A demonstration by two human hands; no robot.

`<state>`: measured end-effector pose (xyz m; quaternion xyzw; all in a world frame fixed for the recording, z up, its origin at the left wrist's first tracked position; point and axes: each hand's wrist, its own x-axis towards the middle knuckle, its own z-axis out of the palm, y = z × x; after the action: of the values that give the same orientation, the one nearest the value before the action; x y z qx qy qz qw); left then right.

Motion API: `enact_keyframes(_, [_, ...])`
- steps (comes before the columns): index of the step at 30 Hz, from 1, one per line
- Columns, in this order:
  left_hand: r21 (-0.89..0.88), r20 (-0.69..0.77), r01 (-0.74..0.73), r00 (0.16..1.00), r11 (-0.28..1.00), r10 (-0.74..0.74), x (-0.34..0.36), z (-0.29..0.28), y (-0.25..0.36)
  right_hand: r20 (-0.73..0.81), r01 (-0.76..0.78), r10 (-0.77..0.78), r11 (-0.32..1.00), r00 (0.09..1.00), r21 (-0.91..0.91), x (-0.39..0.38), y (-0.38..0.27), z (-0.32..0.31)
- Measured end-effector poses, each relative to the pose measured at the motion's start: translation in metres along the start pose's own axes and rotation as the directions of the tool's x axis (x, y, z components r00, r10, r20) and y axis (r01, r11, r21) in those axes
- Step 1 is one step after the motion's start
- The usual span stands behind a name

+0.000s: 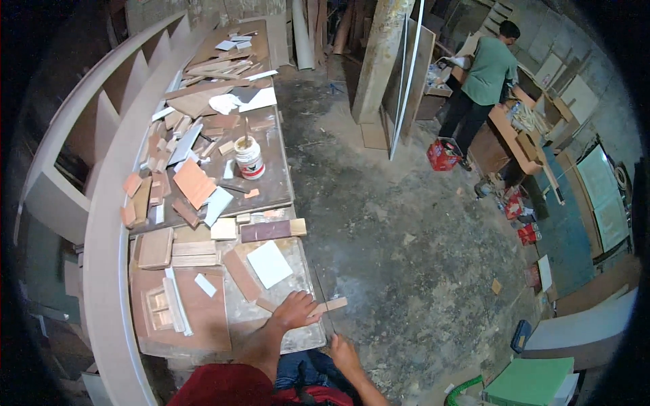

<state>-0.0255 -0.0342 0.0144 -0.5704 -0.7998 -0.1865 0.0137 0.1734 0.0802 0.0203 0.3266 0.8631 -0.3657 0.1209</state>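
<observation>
My left hand is closed over a narrow wooden strip, holding it down on the near right corner of the workbench. The strip's right end sticks out past the bench edge. Below that end, my right hand grips a saw with a long thin blade. The blade runs up across the strip, just right of my left hand; its handle is mostly hidden in my fingers. A white square piece and a brown board lie beyond my left hand.
A white tub with a brush stands among wood offcuts. To the left runs a long pale curved frame. A pillar rises from the floor. A person in a green shirt stands at another bench, far right.
</observation>
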Motion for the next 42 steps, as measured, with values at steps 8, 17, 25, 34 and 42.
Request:
enact_keyframes(8, [-0.03,-0.013,-0.033,0.999,0.999,0.032,0.0,0.007,0.0,0.013,0.043,-0.042,0.999,0.999,-0.032,0.024,-0.016,-0.013])
enact_keyframes(17, [-0.01,-0.085,-0.05,0.995,0.999,0.049,-0.001,0.0,0.003,0.025,0.005,-0.006,0.998,1.0,0.066,0.016,-0.009,-0.004])
enact_keyframes(25, [0.027,0.045,0.003,0.999,1.0,-0.004,-0.005,0.001,-0.001,0.059,-0.026,0.025,1.0,0.998,0.012,-0.014,-0.007,-0.014])
enact_keyframes(34, [-0.007,0.005,-0.016,1.0,1.0,0.016,-0.003,0.003,0.001,-0.055,0.092,-0.088,0.993,0.995,0.075,-0.005,0.021,0.01])
enact_keyframes(42, [0.022,-0.028,-0.005,1.0,1.0,0.006,-0.004,0.003,0.002,0.034,0.065,-0.064,0.998,0.997,-0.023,0.028,-0.018,-0.011])
